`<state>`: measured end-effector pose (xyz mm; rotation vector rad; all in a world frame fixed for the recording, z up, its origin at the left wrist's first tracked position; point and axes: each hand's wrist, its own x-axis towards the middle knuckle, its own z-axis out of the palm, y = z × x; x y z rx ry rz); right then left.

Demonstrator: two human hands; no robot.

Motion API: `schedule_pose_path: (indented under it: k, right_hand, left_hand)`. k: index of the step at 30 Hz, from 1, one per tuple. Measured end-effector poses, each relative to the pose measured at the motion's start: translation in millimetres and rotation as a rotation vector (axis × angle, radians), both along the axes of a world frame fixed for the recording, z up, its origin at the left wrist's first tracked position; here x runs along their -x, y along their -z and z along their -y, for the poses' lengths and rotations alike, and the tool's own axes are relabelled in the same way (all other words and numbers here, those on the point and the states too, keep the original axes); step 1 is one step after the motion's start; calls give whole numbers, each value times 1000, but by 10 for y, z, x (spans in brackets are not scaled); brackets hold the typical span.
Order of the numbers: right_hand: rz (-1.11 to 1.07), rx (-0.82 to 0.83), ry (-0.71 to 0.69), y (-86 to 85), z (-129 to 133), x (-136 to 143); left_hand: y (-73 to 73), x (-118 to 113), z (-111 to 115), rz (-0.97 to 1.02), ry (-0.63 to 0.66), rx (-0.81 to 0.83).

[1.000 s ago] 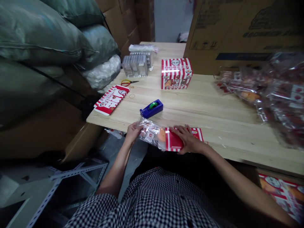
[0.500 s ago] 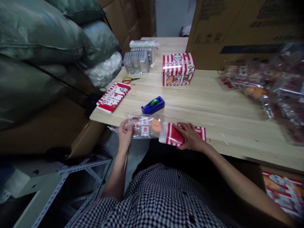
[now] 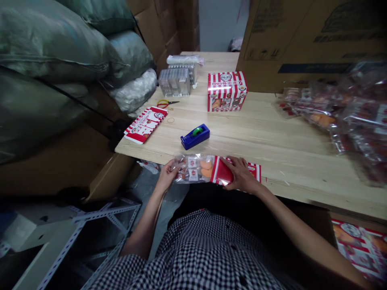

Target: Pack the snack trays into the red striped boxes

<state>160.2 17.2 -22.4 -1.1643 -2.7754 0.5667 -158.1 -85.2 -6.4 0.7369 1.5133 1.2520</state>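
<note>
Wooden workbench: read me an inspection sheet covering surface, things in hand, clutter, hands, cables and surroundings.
Surface: pale wooden tabletop; red-white striped box stands on it.
Things in hand: clear plastic packet with orange pieces, right end at a flat red-white carton.
Clutter: blue plastic tape dispenser, yellow-red-handled metal scissors, clear plastic containers, pile of transparent packets.
Hands: left hand pinches the packet's left end; right hand lies across the carton, grip unclear.
Cables: black cord or strap, unclear which, by grey-green sacks.
Surroundings: the sacks at left, large brown cardboard box behind.

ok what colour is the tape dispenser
Blue, seen in the head view: the tape dispenser.
</note>
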Motion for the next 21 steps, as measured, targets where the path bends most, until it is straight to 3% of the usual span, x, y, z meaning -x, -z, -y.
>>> schedule_pose_path:
  k: [7, 16, 21]
  right_hand:
    - [-21, -13, 1, -21, 12, 6]
    - [-35, -37, 35, 31, 72, 24]
    - [-14, -26, 26, 0, 66, 23]
  left_hand:
    - [-15, 222, -181, 72, 233, 55]
    - [85, 431, -227, 202, 280, 148]
    - [88, 468, -333, 210, 420, 182]
